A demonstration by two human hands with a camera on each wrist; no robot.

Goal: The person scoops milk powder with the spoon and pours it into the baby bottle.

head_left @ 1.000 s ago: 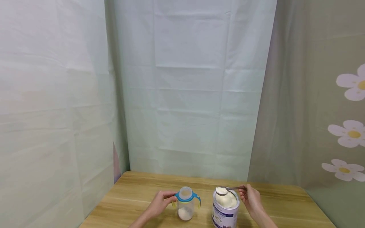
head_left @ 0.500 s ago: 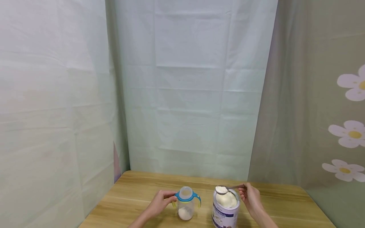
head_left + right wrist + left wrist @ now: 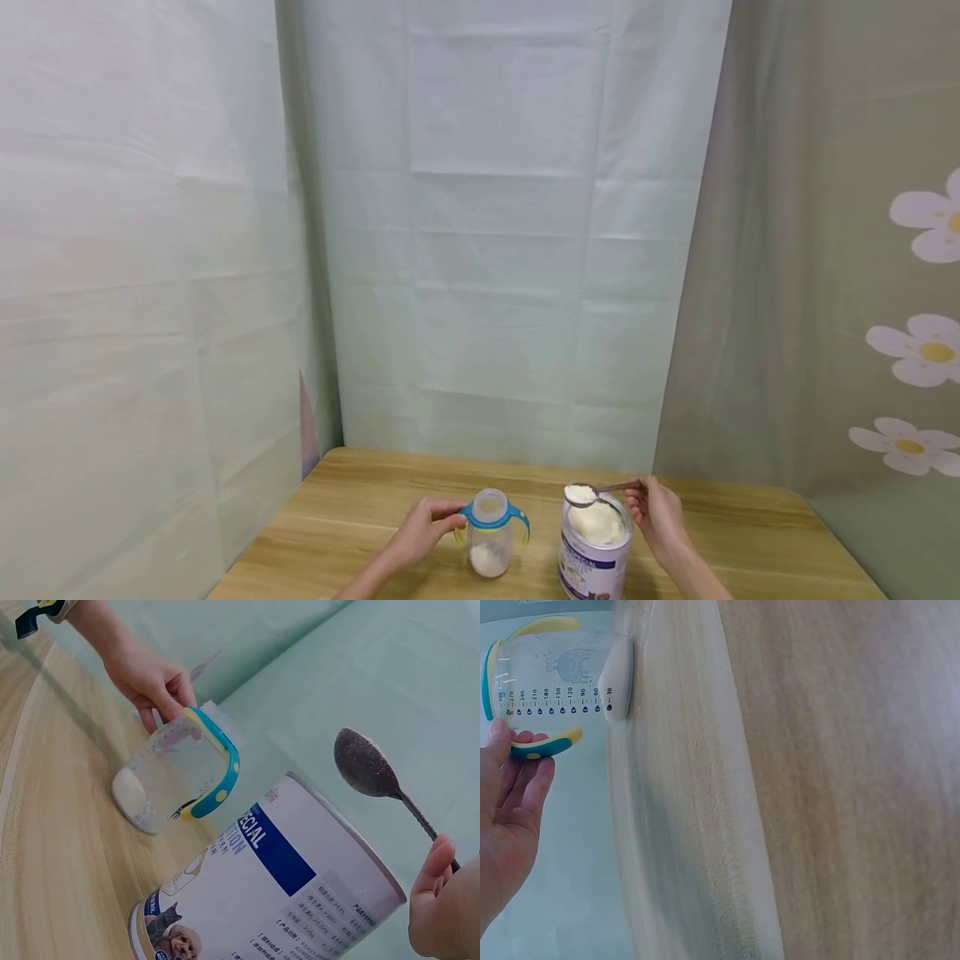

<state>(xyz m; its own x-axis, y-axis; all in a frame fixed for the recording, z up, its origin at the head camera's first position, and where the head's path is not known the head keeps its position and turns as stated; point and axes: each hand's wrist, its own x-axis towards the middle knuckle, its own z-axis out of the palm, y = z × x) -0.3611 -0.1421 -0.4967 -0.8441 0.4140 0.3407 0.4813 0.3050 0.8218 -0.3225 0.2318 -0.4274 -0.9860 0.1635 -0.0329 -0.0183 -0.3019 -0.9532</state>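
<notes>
My left hand (image 3: pixel 426 531) holds one handle of a clear baby bottle (image 3: pixel 570 671) between thumb and fingers. The bottle stands upright and uncapped on the table, with a blue-and-yellow collar and two handles. White powder (image 3: pixel 489 561) lies in its bottom. To its right stands an opened white milk powder can (image 3: pixel 597 567), filled near the rim with pale powder (image 3: pixel 597 525). My right hand (image 3: pixel 662 521) pinches the handle of a dark metal spoon (image 3: pixel 364 765). In the head view the spoon's bowl, heaped with powder, overlaps the can's far left rim; the right wrist view shows it above the opening.
The wooden table (image 3: pixel 390 475) has a rounded far left corner. Pale green cloth (image 3: pixel 495 333) hangs behind it and on both sides, with white flowers (image 3: pixel 911 446) printed on the right one. The bottle and can stand a short gap apart.
The heaped spoon has risen slightly and shifted a little to the left over the can. My left hand keeps its hold on the bottle handle.
</notes>
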